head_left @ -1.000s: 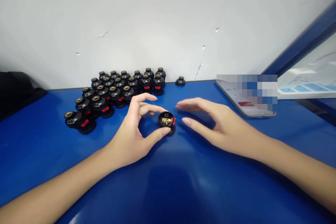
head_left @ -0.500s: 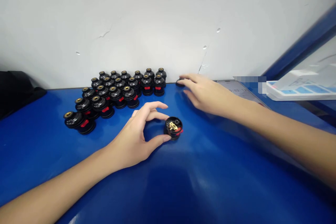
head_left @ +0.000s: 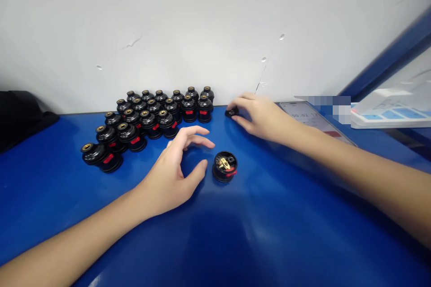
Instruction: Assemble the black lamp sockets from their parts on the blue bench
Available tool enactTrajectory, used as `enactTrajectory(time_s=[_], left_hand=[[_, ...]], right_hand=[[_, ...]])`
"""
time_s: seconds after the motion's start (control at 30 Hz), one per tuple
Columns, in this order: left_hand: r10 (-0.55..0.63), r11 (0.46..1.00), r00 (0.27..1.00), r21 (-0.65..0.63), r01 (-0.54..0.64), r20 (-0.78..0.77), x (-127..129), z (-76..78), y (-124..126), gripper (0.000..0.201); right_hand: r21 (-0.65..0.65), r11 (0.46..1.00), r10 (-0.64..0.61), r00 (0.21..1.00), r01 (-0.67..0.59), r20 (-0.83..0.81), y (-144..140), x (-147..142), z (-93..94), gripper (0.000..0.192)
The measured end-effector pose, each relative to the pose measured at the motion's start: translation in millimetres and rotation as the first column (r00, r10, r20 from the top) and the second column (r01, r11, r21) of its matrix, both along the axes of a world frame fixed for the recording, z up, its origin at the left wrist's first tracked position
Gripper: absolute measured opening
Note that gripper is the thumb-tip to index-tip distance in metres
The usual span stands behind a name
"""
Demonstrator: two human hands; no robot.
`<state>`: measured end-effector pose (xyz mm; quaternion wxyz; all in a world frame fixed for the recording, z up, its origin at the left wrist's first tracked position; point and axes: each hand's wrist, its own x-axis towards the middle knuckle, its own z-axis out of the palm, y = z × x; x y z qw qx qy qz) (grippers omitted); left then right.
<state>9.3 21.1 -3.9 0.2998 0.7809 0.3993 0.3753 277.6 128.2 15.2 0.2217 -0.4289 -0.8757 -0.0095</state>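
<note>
Left hand point(head_left: 171, 177) curved open, thumb point(head_left: 196, 176) apart from fingers point(head_left: 192, 132), right arm point(head_left: 353, 166) extended, right hand point(head_left: 264, 116) pinching

And there's the phone point(head_left: 314, 119) lying face-up at right, digits showing! Black fabric point(head_left: 25, 119) slumps far left, and the scuffed pale wall point(head_left: 185, 31) rises behind.

The right hand point(head_left: 261, 116) is gripping a cap point(head_left: 231, 112) near the wall point(head_left: 202, 22); the left hand point(head_left: 170, 179) is curving open beside a base point(head_left: 224, 168); sockets point(head_left: 150, 121) are standing in rows.
</note>
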Motion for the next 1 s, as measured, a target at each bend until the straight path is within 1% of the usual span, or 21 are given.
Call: enactTrajectory(time_s=[0.1,0.17,0.23,0.3,0.37,0.4,0.47,0.53,0.6,0.67,0.77,0.87,0.93,1.0], left_hand=[[0.059,0.998,0.998,0.030,-0.059,0.003,0.3,-1.9,1.7,0.048],[0.101,0.994,0.995,0.049,-0.101,0.007,0.2,-3.6,2.9,0.048],[0.143,0.988,0.989,0.055,-0.144,0.023,0.2,-5.4,4.4,0.049],[0.167,0.985,0.985,0.043,-0.169,0.047,0.5,-6.5,6.1,0.053],[0.167,0.986,0.984,0.007,-0.168,0.067,1.1,-6.0,7.1,0.054],[0.160,0.987,0.985,-0.013,-0.159,0.072,1.5,-5.2,7.3,0.052],[0.149,0.988,0.986,-0.041,-0.146,0.070,2.4,-2.9,6.8,0.043],[0.149,0.988,0.987,-0.037,-0.147,0.066,3.1,-0.8,5.7,0.037],[0.162,0.987,0.985,-0.022,-0.161,0.062,3.3,0.1,4.7,0.034],[0.184,0.983,0.981,-0.011,-0.184,0.064,3.0,-0.2,4.4,0.033],[0.217,0.976,0.973,-0.020,-0.216,0.074,1.7,-1.7,5.1,0.031],[0.238,0.971,0.968,-0.045,-0.236,0.074,0.3,-2.5,6.3,0.030],[0.247,0.968,0.965,-0.064,-0.242,0.083,-0.1,-2.5,6.8,0.031],[0.249,0.967,0.962,-0.078,-0.241,0.114,0.5,-2.1,7.1,0.031]], right_hand=[[-0.068,0.997,0.029,0.990,-0.038,-0.138,-11.5,-6.0,6.7,0.015],[-0.128,0.988,0.056,0.965,-0.091,-0.255,-23.4,-12.6,12.2,0.011],[-0.182,0.969,0.087,0.918,-0.169,-0.388,-35.9,-20.2,17.6,0.009],[-0.228,0.945,0.091,0.856,-0.236,-0.508,-47.2,-27.6,22.3,0.011],[-0.268,0.922,0.073,0.805,-0.280,-0.589,-56.6,-34.1,26.1,0.014],[-0.291,0.908,0.063,0.784,-0.301,-0.618,-60.5,-36.9,27.8,0.014],[-0.341,0.874,0.045,0.757,-0.345,-0.652,-66.8,-41.3,30.9,0.012],[-0.381,0.844,0.035,0.747,-0.378,-0.664,-71.0,-44.3,33.5,0.009],[-0.400,0.839,0.016,0.752,-0.369,-0.659,-73.7,-45.3,35.1,0.007],[-0.407,0.853,-0.022,0.756,-0.328,-0.654,-75.6,-44.3,34.7,0.007],[-0.435,0.868,-0.126,0.742,-0.239,-0.659,-80.2,-39.2,29.0,0.022],[-0.488,0.857,-0.244,0.706,-0.163,-0.665,-90.6,-33.0,18.7,0.040],[-0.530,0.832,-0.271,0.711,-0.167,-0.649,-100.5,-29.9,11.6,0.048],[-0.553,0.813,-0.242,0.758,-0.182,-0.606,-110.2,-28.0,5.8,0.049]])
